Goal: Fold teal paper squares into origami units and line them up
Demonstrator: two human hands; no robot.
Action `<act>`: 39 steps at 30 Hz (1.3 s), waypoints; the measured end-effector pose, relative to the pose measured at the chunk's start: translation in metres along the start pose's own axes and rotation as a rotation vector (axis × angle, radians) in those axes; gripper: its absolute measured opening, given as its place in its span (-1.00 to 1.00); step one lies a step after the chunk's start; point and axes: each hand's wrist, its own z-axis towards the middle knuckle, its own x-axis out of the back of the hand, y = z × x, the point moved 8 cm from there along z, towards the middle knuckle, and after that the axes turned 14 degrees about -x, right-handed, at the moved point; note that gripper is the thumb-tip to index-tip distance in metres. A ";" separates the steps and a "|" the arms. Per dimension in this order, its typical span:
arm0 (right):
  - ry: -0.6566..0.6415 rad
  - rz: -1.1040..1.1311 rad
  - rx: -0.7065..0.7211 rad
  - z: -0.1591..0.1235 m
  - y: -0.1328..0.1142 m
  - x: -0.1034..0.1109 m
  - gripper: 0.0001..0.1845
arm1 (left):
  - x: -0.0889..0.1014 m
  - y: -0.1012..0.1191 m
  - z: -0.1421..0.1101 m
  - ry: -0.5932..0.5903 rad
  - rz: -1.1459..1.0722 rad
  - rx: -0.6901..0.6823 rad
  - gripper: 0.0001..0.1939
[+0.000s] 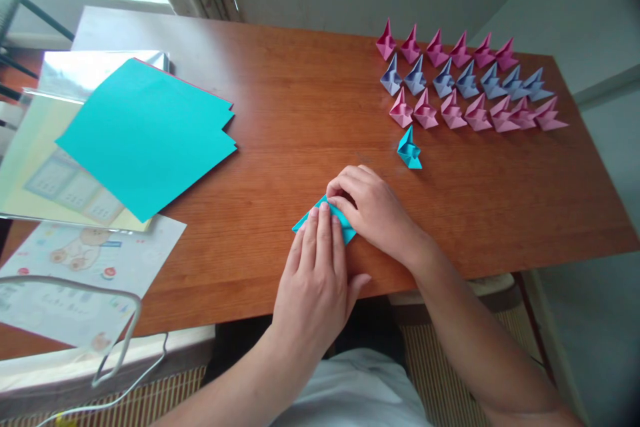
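Observation:
A small folded piece of turquoise paper [347, 231] lies on the table in front of me, partly covered by both hands. My left hand [315, 267] rests flat on it, fingers stretched out and the thumb apart. My right hand [367, 203] pinches the paper's upper edge between thumb and bent fingers. Just beyond, to the right, stands a finished turquoise origami figure [410, 149] with a pointed tip.
Rows of pink origami figures [451, 111] and lilac origami figures [443, 80] stand at the back right. Turquoise paper sheets [150, 133] lie on a plastic-wrapped pack [25, 173] at left, near a printed sheet [155, 247] and a white bent frame with a cable [131, 327].

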 end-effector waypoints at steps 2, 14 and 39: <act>0.000 -0.012 -0.002 0.000 0.000 -0.001 -0.83 | -0.001 0.000 -0.001 0.001 -0.013 -0.001 -0.17; 0.036 -0.043 -0.024 -0.002 0.000 -0.002 -0.82 | 0.003 0.000 0.000 0.023 0.004 -0.027 -0.16; -0.025 -0.016 -0.107 0.014 0.005 0.000 -0.86 | 0.002 -0.002 -0.003 0.022 -0.017 -0.070 -0.09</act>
